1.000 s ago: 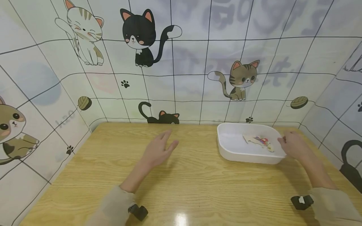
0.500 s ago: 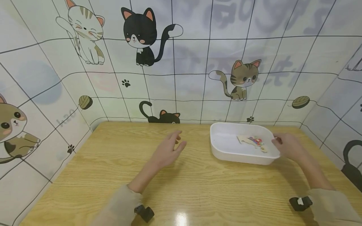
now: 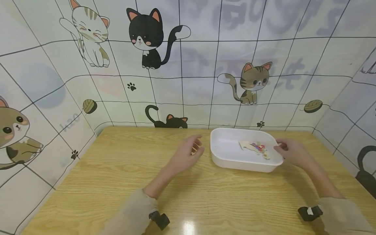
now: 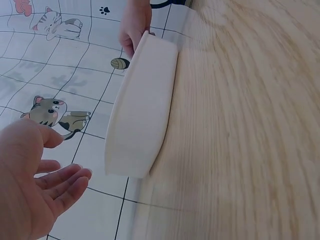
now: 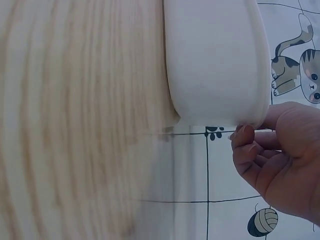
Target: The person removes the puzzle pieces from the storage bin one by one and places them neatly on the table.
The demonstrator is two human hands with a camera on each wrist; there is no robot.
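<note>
- Right hand (image 3: 293,153) grasps the white plastic tub (image 3: 243,165) by its right end; from my seat I see the thumb and bent fingers pinching the rim.
- Left hand (image 3: 186,155) is released and carries nothing; its fingers bend loosely, near the tub's left end but apart from it, as my left wrist view confirms.
- I find the tub, rectangular with rounded corners, upright on the right half of the wood-grain bench (image 3: 188,192), toward the back edge.
- Inside it lies an irregular cream-coloured piece (image 3: 248,146) with a red, blue and purple patch, right of the tub's middle; I cannot tell its material.
- Both forearms wear beige sleeves (image 3: 129,210), with a small dark camera (image 3: 159,220) strapped at each wrist.
- Behind the bench I see a white wall covering (image 3: 199,88), printed with black grid lines, cartoon cats, paw prints and yarn balls.
</note>
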